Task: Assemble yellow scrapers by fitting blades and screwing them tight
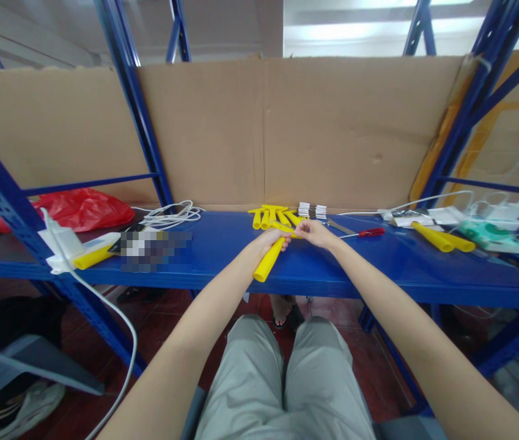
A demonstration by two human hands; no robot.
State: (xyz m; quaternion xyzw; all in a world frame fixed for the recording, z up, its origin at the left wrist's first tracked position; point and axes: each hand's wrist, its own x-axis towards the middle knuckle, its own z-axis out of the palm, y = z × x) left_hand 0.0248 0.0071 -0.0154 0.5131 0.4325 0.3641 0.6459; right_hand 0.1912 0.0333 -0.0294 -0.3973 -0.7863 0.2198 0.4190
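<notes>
Two bare hands are meeting on one yellow T-shaped piece [267, 264]. The left hand [272, 238] is closing its grip around the piece near the joint of handle and crossbar, so the handle is sloping out below the fingers toward the person, its wide end pointing at the near edge of the blue table [213, 253]. The right hand [309, 232] is pressing thumb and fingertips together at the right end of the crossbar, pinching there; whether a small part is sitting between those fingertips, I cannot tell. Both hands are covering much of the crossbar.

Just beyond the held piece, a row of similar yellow pieces [266, 219] is lying on the table, crowding the space behind the grip. Beyond it to the right, a stack of white strips [313, 211] is resting close behind the right hand. Farther right of it, a red-handled screwdriver [371, 232] is lying flat, and well apart on that same side two yellow tubes [438, 239] are resting beside a green bag [483, 232]. Left of the held piece, a coil of white cable [176, 214] is lying toward the back, with a red plastic bag [85, 208] spreading farther out. Behind everything, a cardboard panel [332, 134] is standing upright.
</notes>
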